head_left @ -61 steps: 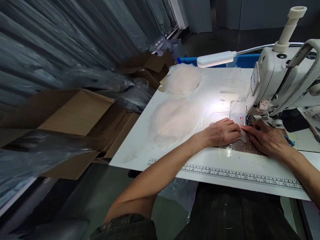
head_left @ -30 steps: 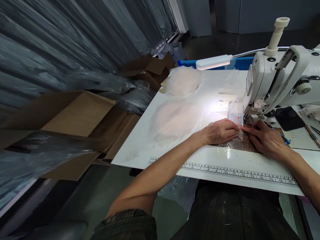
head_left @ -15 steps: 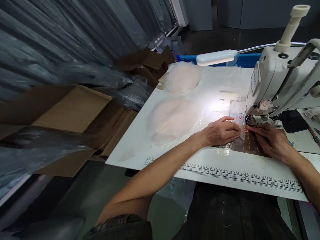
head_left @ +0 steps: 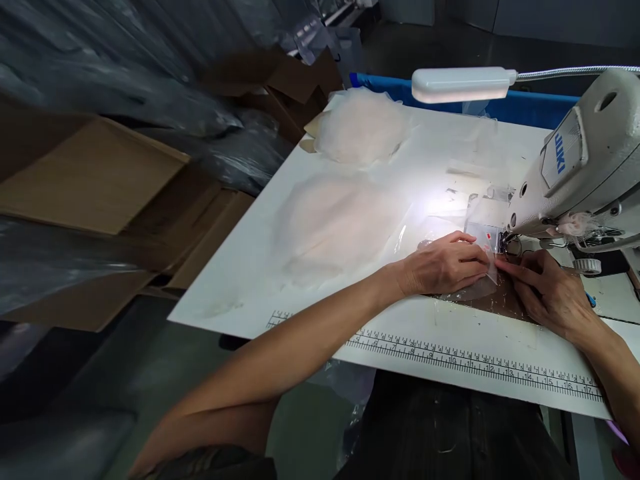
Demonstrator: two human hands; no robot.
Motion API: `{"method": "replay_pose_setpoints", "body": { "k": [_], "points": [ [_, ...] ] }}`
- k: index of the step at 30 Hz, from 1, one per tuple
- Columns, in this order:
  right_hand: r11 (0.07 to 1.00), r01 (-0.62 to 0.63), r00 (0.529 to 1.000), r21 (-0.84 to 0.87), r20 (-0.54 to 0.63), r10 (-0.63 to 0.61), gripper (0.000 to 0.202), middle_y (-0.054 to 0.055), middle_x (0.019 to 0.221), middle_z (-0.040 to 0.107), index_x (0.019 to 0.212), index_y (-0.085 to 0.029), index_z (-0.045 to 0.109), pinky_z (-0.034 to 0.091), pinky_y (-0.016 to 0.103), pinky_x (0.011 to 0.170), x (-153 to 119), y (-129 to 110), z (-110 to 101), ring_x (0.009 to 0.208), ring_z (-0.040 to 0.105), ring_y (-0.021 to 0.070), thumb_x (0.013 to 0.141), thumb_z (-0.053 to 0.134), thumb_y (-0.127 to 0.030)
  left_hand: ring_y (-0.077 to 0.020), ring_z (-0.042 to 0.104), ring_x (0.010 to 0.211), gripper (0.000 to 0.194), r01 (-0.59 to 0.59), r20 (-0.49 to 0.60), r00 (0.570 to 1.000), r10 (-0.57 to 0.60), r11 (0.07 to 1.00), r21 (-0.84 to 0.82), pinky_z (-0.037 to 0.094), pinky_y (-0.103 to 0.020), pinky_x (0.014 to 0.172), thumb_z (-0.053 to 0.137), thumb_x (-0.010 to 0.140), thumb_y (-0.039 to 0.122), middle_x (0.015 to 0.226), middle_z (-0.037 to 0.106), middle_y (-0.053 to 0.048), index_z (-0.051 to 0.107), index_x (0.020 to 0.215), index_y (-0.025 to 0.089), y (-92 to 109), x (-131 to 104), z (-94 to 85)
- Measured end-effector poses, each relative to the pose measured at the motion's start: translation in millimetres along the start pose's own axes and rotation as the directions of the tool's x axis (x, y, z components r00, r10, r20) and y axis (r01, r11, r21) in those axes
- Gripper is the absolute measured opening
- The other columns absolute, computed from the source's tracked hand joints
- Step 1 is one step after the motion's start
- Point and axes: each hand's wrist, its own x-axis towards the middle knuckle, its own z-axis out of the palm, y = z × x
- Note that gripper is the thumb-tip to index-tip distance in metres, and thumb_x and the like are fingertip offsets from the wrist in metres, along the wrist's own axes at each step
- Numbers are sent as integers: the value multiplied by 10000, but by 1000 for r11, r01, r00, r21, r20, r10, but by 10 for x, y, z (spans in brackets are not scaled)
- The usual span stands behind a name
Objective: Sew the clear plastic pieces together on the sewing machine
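- Film (head_left: 483, 230) lies at the machine (head_left: 580, 177), between left grip (head_left: 447, 265) and right grip (head_left: 553, 293).
- Left grip: fingers bent over film's left.
- Right grip: forefinger at its right edge.
- Cannot tell if either is clamped.

Our single head-worn view
We look forward and down from close above the near edge of the sewing table (head_left: 240, 267), its far-left corner in frame.

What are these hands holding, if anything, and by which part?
The left hand lies on the near part of the sheer sheet, the right hand at its edge; whether they pinch it is hidden.
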Motion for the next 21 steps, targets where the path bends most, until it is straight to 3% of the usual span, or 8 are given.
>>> {"method": "replay_pose_setpoints", "body": {
  "k": [5, 9, 13, 16, 21],
  "points": [
    [999, 0, 999, -43, 41, 1, 416, 85, 1040, 600, 1270, -354, 665, 365, 242, 453, 14, -21, -20, 621, 550, 118, 992, 356, -340, -95, 666, 930, 238, -41, -30, 999, 42, 998, 41, 478, -364, 1049, 435, 1012, 157, 1027, 730, -19, 659, 941, 191, 4, 11, -17],
    [998, -12, 995, -62, 94, 18, 414, 83, 1043, 624, 1277, -373, 656, 362, 255, 450, 25, -25, -46, 593, 534, 124, 978, 371, -348, -114, 664, 941, 256, -34, 25, 999, 33, 999, 40, 491, -386, 1013, 432, 1005, 145, 1003, 732, -14, 671, 938, 210, 15, 41, -50],
    [990, -72, 995, 122, 74, 63, 434, 90, 923, 667, 1282, -290, 663, 476, 299, 556, 29, 3, -80, 646, 589, 166, 979, 353, -304, -115, 653, 867, 274, -48, 123, 992, 39, 996, 72, 508, -332, 845, 407, 1012, 146, 1043, 729, -33, 665, 940, 206, 17, 66, -74],
    [962, -106, 993, 250, 70, 91, 428, 82, 825, 673, 1251, -238, 680, 535, 342, 658, 24, 18, -97, 702, 619, 194, 965, 364, -264, -114, 643, 872, 249, -78, 122, 990, 66, 992, 96, 477, -318, 813, 413, 1012, 137, 1071, 722, -40, 648, 960, 203, 14, 66, -68],
    [966, -109, 994, 236, 9, 110, 421, 101, 939, 669, 1262, -241, 674, 554, 340, 666, -15, -13, -83, 772, 643, 201, 946, 397, -260, -111, 637, 860, 238, -128, 70, 990, 118, 981, 148, 459, -303, 795, 415, 1016, 143, 1049, 727, -37, 641, 951, 183, 17, 61, -59]
  ]
}}
